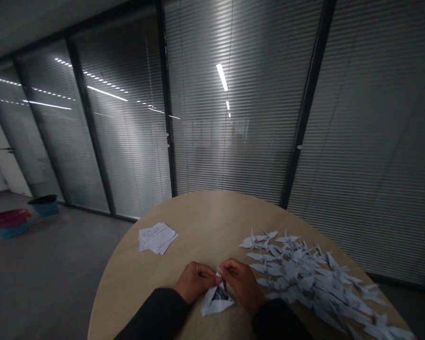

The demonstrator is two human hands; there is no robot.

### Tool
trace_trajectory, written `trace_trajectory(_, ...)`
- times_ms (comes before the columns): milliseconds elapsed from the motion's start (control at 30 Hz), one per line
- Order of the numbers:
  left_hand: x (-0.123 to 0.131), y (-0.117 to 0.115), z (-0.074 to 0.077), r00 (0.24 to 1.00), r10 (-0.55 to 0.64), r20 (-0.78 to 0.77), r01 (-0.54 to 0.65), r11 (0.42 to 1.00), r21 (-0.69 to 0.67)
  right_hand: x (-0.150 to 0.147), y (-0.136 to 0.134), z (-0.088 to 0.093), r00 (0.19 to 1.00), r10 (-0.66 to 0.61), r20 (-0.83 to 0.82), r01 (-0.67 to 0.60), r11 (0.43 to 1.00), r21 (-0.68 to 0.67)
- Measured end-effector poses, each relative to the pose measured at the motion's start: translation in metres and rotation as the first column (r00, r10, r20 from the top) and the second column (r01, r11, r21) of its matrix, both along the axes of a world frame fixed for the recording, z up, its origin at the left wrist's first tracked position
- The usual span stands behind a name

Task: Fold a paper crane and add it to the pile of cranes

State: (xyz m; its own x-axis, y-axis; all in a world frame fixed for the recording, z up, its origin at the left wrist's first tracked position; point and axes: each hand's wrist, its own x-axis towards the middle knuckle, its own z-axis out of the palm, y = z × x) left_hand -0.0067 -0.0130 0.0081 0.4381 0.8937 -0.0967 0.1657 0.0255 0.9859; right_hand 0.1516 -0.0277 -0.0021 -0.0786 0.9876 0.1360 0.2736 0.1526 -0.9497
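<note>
My left hand [194, 282] and my right hand [241, 283] meet over the near edge of a round wooden table [201, 222]. Both pinch the top of a partly folded white paper piece [216, 301] that lies between them, its printed inner side showing. Both hands' fingers are curled tight on the paper. Dark sleeves cover both wrists. To the right of my right hand spreads a large heap of folded paper cranes [304, 274].
A small stack of square paper sheets [157, 237] lies on the table's left part. Glass walls with closed blinds [233, 118] stand behind the table. Red and blue basins [9, 223] and a dark bin [44, 205] sit on the grey floor at far left.
</note>
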Motion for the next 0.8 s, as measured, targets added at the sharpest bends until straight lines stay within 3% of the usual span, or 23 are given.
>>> trace_trajectory(167, 0.0016, -0.0005, -0.0011, 0.999, 0.021, -0.041, -0.019, 0.999, 0.04, -0.0001, -0.0008, -0.0026, 0.997, -0.013, 0.077, 0.012, 1.0, 0.013)
trace_trajectory(400, 0.0033, 0.0017, -0.006, 0.998, 0.063, 0.011, -0.063, 0.998, 0.032, 0.0026, 0.0028, -0.0012, 0.999, 0.016, -0.051, -0.018, 0.999, -0.037)
trace_trajectory(567, 0.003, 0.0016, -0.0054, 0.999, 0.032, -0.022, -0.031, 0.997, 0.065, 0.0005, 0.0002, 0.0037, 1.0, 0.011, -0.014, -0.011, 0.999, -0.032)
trace_trajectory(800, 0.0015, -0.0006, 0.0011, 0.998, -0.029, -0.058, 0.03, 0.999, 0.014, 0.0001, 0.0016, 0.0033, 0.998, -0.066, 0.01, 0.066, 0.997, -0.038)
